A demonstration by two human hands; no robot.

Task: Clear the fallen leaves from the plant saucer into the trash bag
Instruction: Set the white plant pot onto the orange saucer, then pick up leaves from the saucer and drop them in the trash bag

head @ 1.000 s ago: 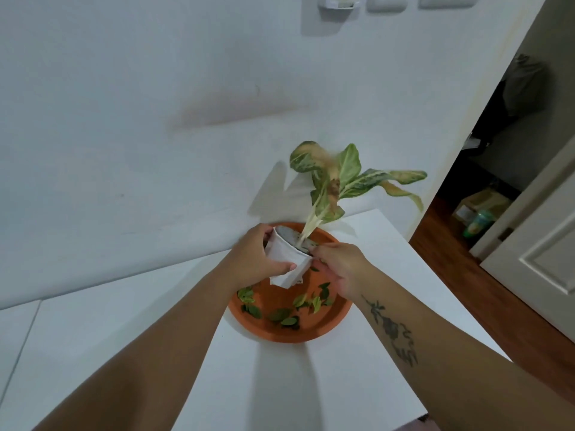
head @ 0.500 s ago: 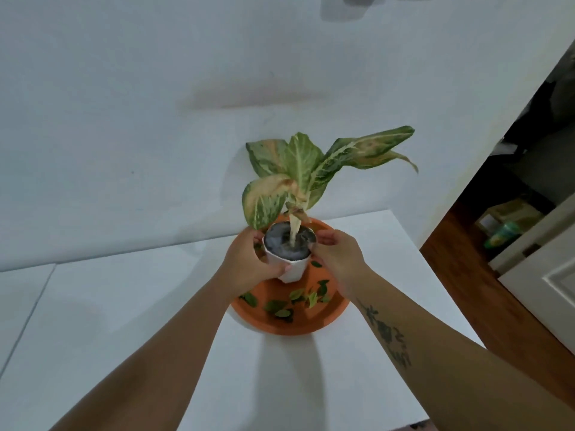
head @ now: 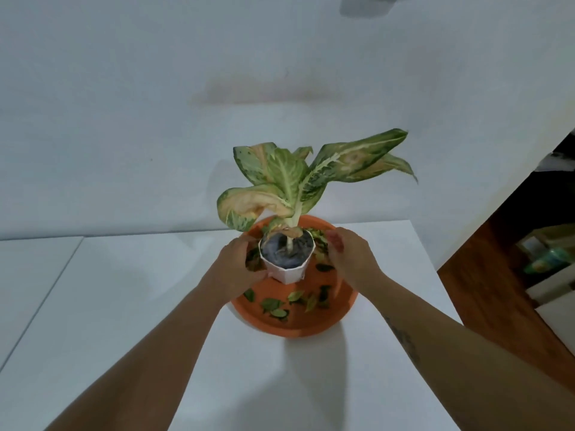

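Your left hand (head: 241,269) cups the left wall of the small white pot (head: 287,267), fingers wrapped round its lower side, so that hand is holding the pot. Your right hand (head: 350,259) sits just right of the pot with fingers curled toward it; whether they press the wall or only hover beside it cannot be told from here. The pot stands upright near the middle of the orange saucer (head: 342,309), and the variegated plant (head: 298,185) rises straight from its dark soil.

The fallen leaves (head: 289,301) lie scattered in the saucer, mostly on the near side of the pot, with a few more tucked against the pot's right and left sides. No trash bag is in view.

The step in hand looks to be shifting the pot out of the saucer. Close both palms low on the pot's walls before you lift, since the plant is top-heavy and its broad leaves lean to the right of the pot. Raise it straight up, keep it level so no soil spills among the leaves, and set it on the white table (head: 124,290) to the left of the saucer. Watch the drooping leaf over the pot's left rim; don't pinch it.
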